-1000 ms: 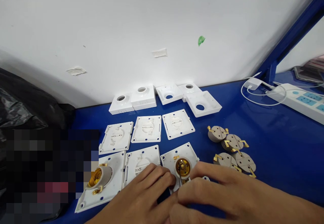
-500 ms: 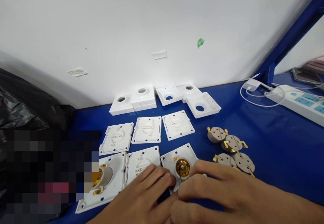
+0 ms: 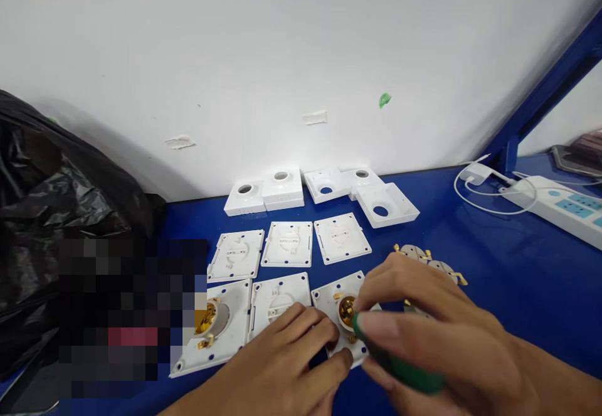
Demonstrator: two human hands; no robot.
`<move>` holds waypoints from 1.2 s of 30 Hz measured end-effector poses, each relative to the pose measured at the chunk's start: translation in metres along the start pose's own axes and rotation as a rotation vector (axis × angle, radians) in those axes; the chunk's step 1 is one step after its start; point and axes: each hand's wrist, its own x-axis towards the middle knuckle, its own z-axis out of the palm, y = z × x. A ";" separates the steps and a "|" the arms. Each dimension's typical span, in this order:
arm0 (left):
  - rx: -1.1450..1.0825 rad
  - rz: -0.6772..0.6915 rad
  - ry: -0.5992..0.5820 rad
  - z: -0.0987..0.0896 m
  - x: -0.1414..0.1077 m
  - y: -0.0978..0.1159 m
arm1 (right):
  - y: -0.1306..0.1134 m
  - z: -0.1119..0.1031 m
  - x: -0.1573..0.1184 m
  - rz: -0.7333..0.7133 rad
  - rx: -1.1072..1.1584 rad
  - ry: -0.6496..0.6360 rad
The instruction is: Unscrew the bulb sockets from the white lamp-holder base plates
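My left hand has its fingers curled against the near left side of a white square base plate. A round lamp socket with a brass inside and brass tabs sits on that plate. In my right hand is a screwdriver with a green handle; its handle lies close to the socket's right side, and the shaft is hidden. Just left of my left hand is a bare base plate. Beyond it lies another base plate carrying a lamp socket.
Three bare plates form a row behind. Several white square covers stand along the wall. Loose grey sockets lie right, partly behind my right hand. A power strip with white cables is far right; a black bag is left.
My right hand has lifted and turned, bringing the green screwdriver handle into sight. My left hand stays at the plate. The whole view has shifted slightly.
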 end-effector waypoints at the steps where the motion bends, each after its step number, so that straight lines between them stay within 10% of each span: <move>1: -0.019 0.001 0.002 0.000 -0.001 -0.001 | 0.004 0.003 -0.002 0.002 0.049 0.050; 28: -0.166 0.029 -0.046 0.004 -0.008 -0.004 | 0.018 0.006 -0.020 0.275 0.427 0.055; 36: -0.176 0.029 -0.046 0.003 -0.010 -0.004 | 0.025 0.011 -0.024 0.136 0.416 0.128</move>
